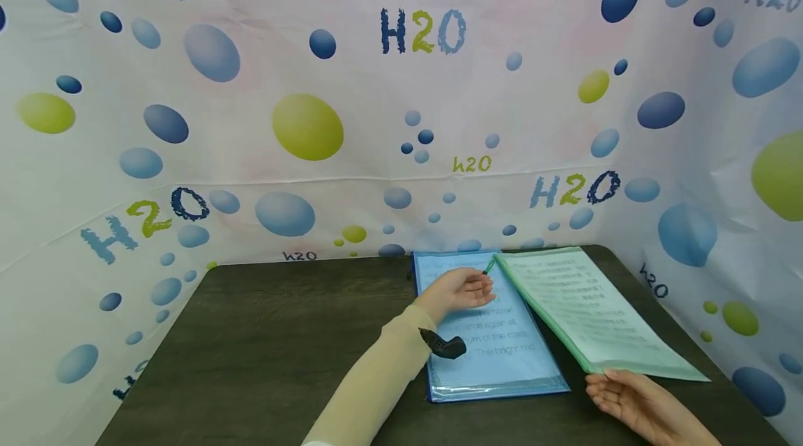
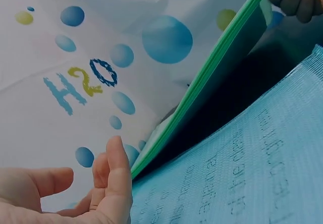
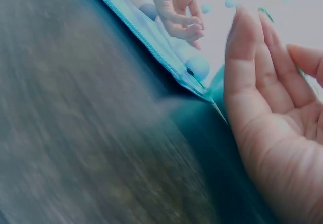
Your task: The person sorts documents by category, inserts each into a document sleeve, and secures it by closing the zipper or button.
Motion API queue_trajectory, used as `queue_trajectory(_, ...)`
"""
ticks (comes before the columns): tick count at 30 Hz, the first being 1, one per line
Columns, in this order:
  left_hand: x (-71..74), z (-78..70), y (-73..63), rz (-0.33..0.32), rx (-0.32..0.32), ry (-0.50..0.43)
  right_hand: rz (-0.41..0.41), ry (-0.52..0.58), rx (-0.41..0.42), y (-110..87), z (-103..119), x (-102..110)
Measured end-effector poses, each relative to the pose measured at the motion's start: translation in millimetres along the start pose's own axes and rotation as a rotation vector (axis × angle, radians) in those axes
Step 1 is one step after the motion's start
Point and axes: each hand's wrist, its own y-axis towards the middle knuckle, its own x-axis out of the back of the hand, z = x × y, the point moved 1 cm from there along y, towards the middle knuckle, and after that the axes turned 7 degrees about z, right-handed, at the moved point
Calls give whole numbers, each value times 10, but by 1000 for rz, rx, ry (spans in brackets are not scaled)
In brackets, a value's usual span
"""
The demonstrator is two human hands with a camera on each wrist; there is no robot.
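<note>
A green zip document pouch [image 1: 596,306], with a printed sheet showing through, lies tilted at the right of the table. At its near left corner my right hand [image 1: 640,401] grips the edge between thumb and fingers. In the left wrist view, the green edge [image 2: 202,82] stands raised. Beside it, partly under the raised pouch, is a blue zip document pouch [image 1: 495,355] with printed text. My left hand [image 1: 461,290] hovers over the blue pouch's far part, thumb and fingers apart, holding nothing. A small green zip pull [image 1: 489,265] shows just beyond its fingers.
The dark wooden table [image 1: 282,348] stretches out to the left of the pouches. Behind and beside it hangs a white curtain [image 1: 376,83] printed with dots and H2O lettering. A black strap [image 1: 444,345] shows at my left wrist.
</note>
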Motion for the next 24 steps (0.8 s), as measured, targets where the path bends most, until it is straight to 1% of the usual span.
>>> queue_trajectory(3, 52, -16, -129, 40, -4, 48, -42, -11, -10, 31, 10, 9)
queue_trajectory(8, 149, -55, -384, 81, 1, 104, -69, -10, -27, 21, 42, 45)
queue_trajectory(12, 262, -94, -575, 94, -6, 163, -70, -8, -31, -15, 78, 79)
queue_trajectory(15, 348, -121, -714, 103, -20, 203, -67, 16, -45, -37, 98, 92)
queue_trajectory(21, 551, -162, -1031, 122, -69, 281, -85, 91, -95, -99, 99, 72)
queue_trajectory(24, 661, -192, -1186, 108, -95, 307, -59, 106, -123, -120, 91, 56)
